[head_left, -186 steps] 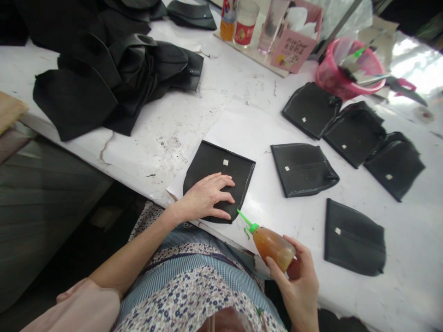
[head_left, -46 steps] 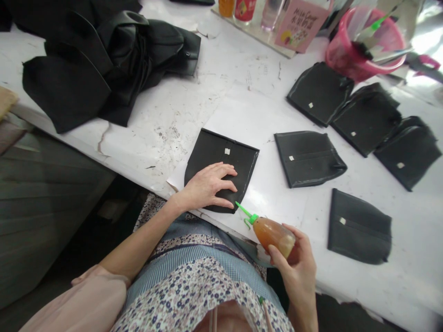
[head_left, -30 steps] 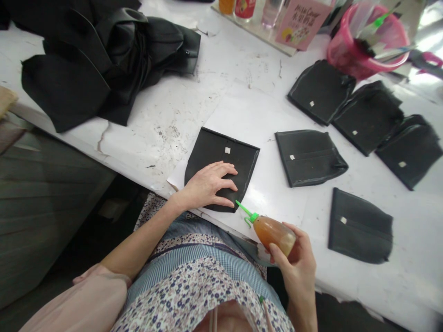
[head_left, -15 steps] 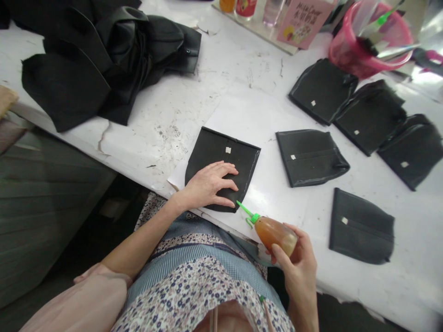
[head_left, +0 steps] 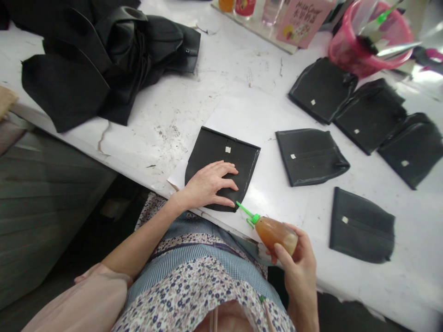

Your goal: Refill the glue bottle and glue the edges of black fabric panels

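My left hand (head_left: 212, 184) lies flat on a black leather-like panel (head_left: 204, 150), fingers spread, near the table's front edge. The panel has a small white tag and a shiny line along its right edge. In my right hand (head_left: 299, 258) is a glue bottle (head_left: 275, 233) with amber liquid and a green nozzle, tilted up to the left. Its nozzle tip sits at the panel's lower right corner, close to my left thumb; whether it touches cannot be made out.
More black panels lie on the right, among them a nearer one (head_left: 311, 157) and one by the front (head_left: 362, 226). A pink basket (head_left: 367, 60) holds tools at the back right. Black material (head_left: 114, 55) is heaped at the back left. A pink box (head_left: 304, 20) stands at the back.
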The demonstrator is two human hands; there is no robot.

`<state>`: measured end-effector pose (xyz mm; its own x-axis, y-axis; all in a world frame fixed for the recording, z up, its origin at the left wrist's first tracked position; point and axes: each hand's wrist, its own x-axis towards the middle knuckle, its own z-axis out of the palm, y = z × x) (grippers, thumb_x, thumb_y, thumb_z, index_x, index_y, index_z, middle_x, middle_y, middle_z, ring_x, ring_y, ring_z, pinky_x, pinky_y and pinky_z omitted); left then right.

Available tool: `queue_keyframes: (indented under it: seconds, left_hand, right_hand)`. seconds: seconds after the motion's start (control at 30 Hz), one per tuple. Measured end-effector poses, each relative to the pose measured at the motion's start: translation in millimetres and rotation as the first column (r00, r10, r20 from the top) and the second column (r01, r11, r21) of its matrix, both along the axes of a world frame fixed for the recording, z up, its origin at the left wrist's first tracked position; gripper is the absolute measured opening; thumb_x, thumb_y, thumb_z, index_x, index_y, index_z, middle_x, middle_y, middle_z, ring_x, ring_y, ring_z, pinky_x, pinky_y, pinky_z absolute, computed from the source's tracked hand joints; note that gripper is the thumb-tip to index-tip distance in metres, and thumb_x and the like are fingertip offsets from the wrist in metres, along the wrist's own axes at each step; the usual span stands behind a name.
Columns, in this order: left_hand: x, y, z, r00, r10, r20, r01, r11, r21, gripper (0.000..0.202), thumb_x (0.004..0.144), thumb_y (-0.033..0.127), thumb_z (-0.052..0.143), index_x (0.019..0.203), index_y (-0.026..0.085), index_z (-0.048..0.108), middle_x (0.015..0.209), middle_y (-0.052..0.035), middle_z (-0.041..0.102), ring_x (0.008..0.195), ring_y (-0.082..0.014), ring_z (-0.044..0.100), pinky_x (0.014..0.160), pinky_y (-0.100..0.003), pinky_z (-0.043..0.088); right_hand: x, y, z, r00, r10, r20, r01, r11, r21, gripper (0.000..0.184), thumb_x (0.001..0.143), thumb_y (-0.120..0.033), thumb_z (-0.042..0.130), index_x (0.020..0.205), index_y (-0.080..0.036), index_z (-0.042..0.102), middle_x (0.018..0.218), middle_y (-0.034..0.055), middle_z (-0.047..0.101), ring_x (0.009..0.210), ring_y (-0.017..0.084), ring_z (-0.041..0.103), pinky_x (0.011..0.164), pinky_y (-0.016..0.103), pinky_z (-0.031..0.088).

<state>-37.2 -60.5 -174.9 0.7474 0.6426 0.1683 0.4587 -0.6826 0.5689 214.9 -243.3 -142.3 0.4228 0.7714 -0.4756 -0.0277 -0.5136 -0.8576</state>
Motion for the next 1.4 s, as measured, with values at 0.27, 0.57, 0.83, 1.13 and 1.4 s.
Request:
queue_keyframes:
  seconds: [0.27,0.57,0.83,1.13,1.4]
  left_hand:
    - [0.8,-0.1,-0.6,1.0,0.0,-0.007,0.0,1.0,-0.001,0.04,0.082,0.058,0.072,0.107,0.026,0.072,0.137,-0.0081,0.058,0.138,-0.0257,0.047,0.121,-0.048,0.033]
    - [1.8,0.2,-1.0,1.0,-0.002,-0.006,0.002,1.0,0.006,0.04,0.082,0.058,0.072,0.107,0.026,0.072,0.136,-0.0081,0.058,0.137,-0.0252,0.048,0.121,-0.048,0.033]
    - [1.4,-0.3,-2.5,1.0,0.0,0.0,0.0,1.0,0.016,0.04,0.082,0.057,0.072,0.107,0.026,0.072,0.136,-0.0085,0.058,0.137,-0.0252,0.048,0.121,-0.048,0.033]
    - [1.3,0.0,-3.4,1.0,0.001,0.009,-0.001,1.0,0.01,0.04,0.082,0.058,0.072,0.107,0.026,0.072,0.137,-0.0078,0.058,0.138,-0.0252,0.048,0.121,-0.048,0.033]
    - [1.9,1.6,-3.7,1.0,0.004,0.02,-0.004,1.0,0.012,0.04,0.082,0.057,0.072,0.106,0.025,0.072,0.138,-0.0082,0.058,0.137,-0.0259,0.048,0.122,-0.048,0.033]
  right_hand:
    - [-5.1,4.2,-3.7,0.993,-0.08,-0.086,0.08,0.997,-0.001,0.049,0.074,-0.04,0.08,0.115,-0.024,0.058,0.089,0.0018,0.069,0.052,0.013,0.061,0.042,0.022,0.044]
    - [-10.5,10.8,2.6,0.96,-0.105,-0.261,0.109,0.994,0.001,0.051,0.073,-0.042,0.079,0.114,-0.021,0.057,0.093,0.0074,0.074,0.048,0.013,0.059,0.038,0.021,0.037]
    - [-3.8,12.4,-1.0,0.926,-0.073,-0.371,0.093,0.995,0.038,0.052,0.076,-0.052,0.074,0.115,-0.02,0.062,0.103,0.0127,0.074,0.048,0.012,0.057,0.035,0.019,0.033]
    - [-2.5,17.9,-11.6,0.895,-0.118,-0.43,0.161,0.985,0.065,0.05,0.077,-0.056,0.072,0.114,-0.022,0.068,0.097,0.0097,0.074,0.05,0.013,0.056,0.035,0.019,0.033]
    - [-4.0,34.4,-17.3,0.889,-0.106,-0.446,0.166,0.981,0.097,0.056,0.072,-0.058,0.077,0.113,-0.022,0.067,0.101,0.0108,0.074,0.051,0.013,0.056,0.036,0.02,0.033]
